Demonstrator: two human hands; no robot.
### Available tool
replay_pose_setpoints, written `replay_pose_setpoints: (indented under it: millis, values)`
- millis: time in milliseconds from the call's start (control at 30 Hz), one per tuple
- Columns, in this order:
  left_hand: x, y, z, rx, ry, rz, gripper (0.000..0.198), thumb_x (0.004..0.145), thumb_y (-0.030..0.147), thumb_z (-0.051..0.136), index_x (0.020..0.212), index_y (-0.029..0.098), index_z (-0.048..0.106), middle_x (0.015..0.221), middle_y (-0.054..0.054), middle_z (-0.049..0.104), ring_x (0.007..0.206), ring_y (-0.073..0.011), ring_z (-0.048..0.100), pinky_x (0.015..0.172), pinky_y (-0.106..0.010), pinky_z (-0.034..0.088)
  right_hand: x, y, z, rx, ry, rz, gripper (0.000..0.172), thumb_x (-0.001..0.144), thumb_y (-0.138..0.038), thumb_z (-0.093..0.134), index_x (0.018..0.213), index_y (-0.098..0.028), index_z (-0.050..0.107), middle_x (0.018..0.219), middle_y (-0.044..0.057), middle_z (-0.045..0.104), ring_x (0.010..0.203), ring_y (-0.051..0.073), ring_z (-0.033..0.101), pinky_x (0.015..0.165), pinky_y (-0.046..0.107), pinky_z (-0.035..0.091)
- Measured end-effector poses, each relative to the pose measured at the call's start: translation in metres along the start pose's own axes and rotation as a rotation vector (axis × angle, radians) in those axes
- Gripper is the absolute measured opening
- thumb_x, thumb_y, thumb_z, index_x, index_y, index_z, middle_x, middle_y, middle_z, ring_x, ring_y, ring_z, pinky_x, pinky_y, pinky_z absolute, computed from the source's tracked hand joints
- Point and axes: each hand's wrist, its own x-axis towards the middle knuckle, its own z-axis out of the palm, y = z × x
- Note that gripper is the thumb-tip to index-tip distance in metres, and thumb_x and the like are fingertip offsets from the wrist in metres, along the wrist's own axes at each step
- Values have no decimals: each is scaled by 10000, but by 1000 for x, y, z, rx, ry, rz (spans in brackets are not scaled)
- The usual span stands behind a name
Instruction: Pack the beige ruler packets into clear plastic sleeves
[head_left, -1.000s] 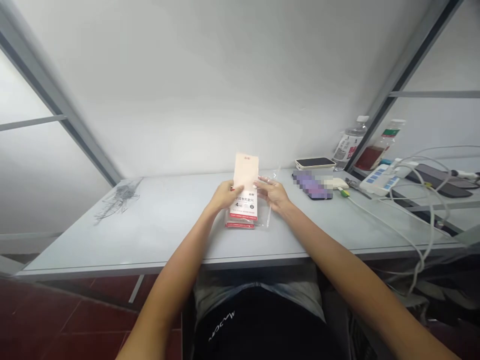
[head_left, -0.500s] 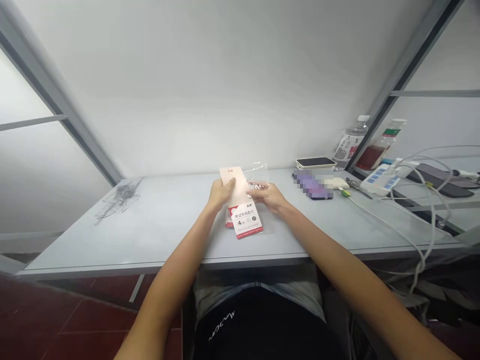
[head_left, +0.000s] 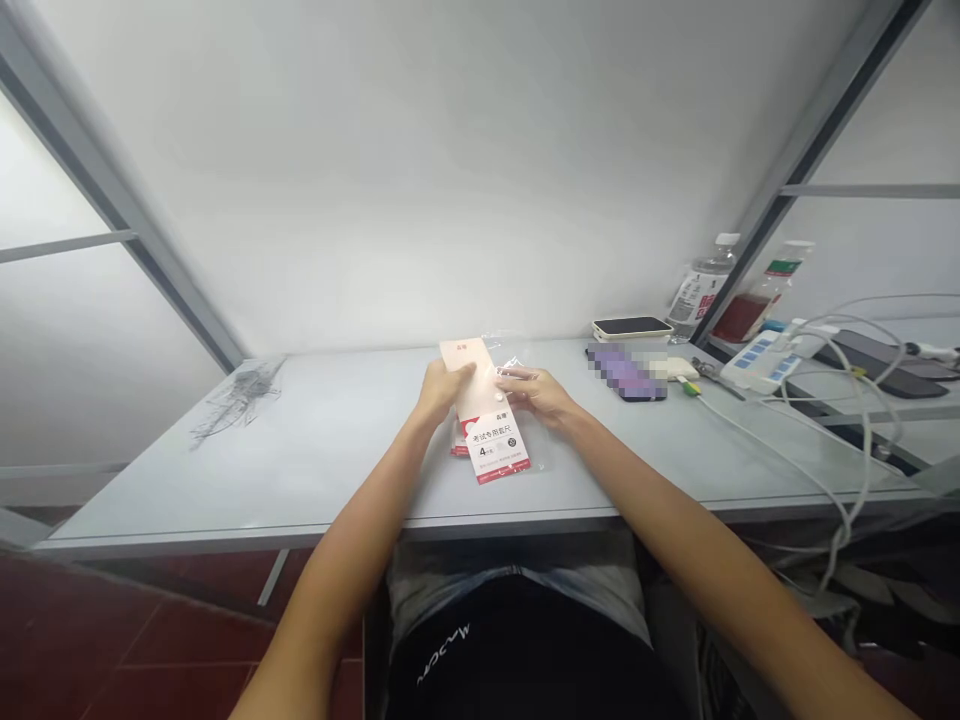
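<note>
Card: long axis tilts from upper left to lower right, centre frame.
Left hand: fingers pinch its top end.
Right hand: fingers closed on clear sleeve, touching its right edge.

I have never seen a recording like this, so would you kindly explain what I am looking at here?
There is no machine: a person wears a camera on the head, looking forward and down, so the two bare arms reaching in from below are their own. The left hand grips a pale pink card with a red and white label; the right hand holds the clear sleeve at its side. A similar pack lies beneath on the grey table. To the right are a phone, two bottles and a power strip.
</note>
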Motion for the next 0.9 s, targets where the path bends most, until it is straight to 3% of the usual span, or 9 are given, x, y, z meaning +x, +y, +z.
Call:
replay_pose_setpoints:
  millis: [167,333,633,900]
  values:
    - [0,6,-6,-28,-49,-72,243,599,217,635,810,96,631,922,-120,662,820,-242,617,699,-342,487,1,3,1,-26,97,-78,293,685,-315,675,932,-158,648,715,35,657,557,135,622,525,251,520]
    - [-4,7,-7,-73,-123,-132,267,588,204,656,830,95,624,920,-116,661,814,-234,617,696,-337,483,1,6,1,-42,49,-42,356,670,-303,689,995,-170,627,791,54,673,594,158,634,544,278,527]
    - [-4,6,-2,-126,-93,-91,284,577,217,683,833,109,622,945,-117,659,829,-246,620,737,-357,485,0,3,1,-8,-22,5,267,668,-274,690,913,-174,652,748,40,671,584,133,621,516,230,511]
    - [-4,9,-13,-102,-309,-162,309,553,176,704,849,126,629,991,-111,647,887,-243,602,771,-349,470,0,2,0,32,37,21,241,669,-215,684,903,-164,653,721,41,681,603,131,619,534,225,511]
